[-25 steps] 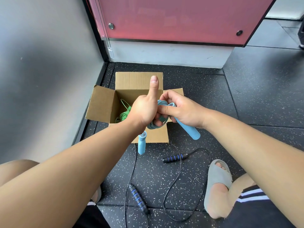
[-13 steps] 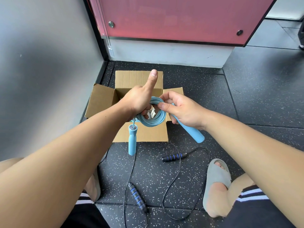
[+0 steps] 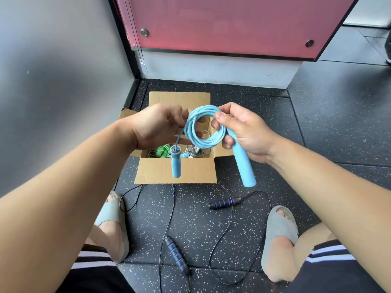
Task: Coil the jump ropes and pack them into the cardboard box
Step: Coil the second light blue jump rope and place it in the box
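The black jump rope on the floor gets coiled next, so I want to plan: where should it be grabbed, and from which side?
Grip the black-and-blue handle near the right sandal from straight above, fingers wrapped across its middle. It lies flat, clear of the cardboard box, and is thick enough to wrap. The black cord is thin and hugs the floor.

head view looks steeply down, close over the floor point(image 3: 190, 218).
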